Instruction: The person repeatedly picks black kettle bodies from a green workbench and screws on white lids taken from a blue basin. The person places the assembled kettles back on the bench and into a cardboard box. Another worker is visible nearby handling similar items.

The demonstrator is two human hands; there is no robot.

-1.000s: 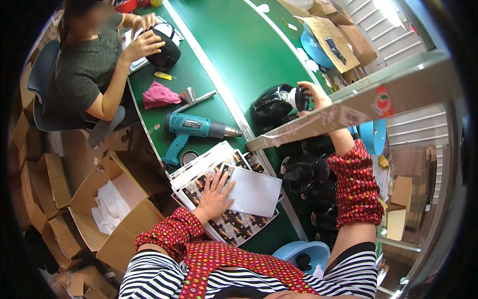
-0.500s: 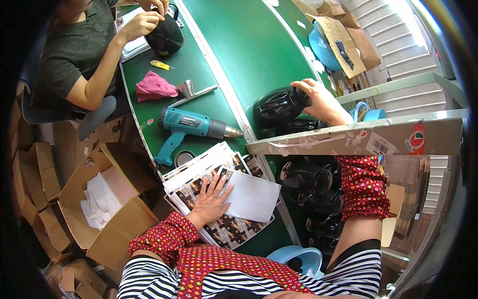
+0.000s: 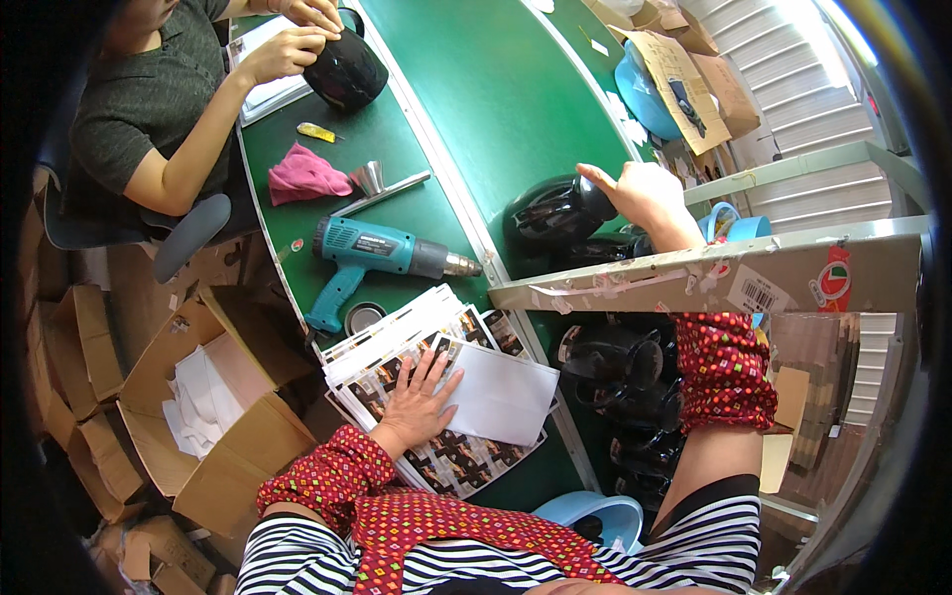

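Note:
My left hand lies flat, fingers spread, on a stack of printed sheets, touching the edge of a blank white sheet. Beyond a metal bar, my right hand is at the mouth end of a glossy black jug lying on the green table. Its thumb stretches towards the rim; the other fingers are mostly hidden, so their grip cannot be made out. Another black jug lies beside it, partly behind the bar. Several more black jugs stand below the bar.
A teal heat gun lies beyond the sheets, near a pink cloth, a metal tool and a yellow-handled tool. Across the table a co-worker handles a black jug. Open cardboard boxes stand left; a blue basin sits near me.
My right hand has turned at the jug's mouth, its fingers moving back from the rim and the thumb now stretched out. My left hand stays put. The co-worker's jug has shifted slightly right.

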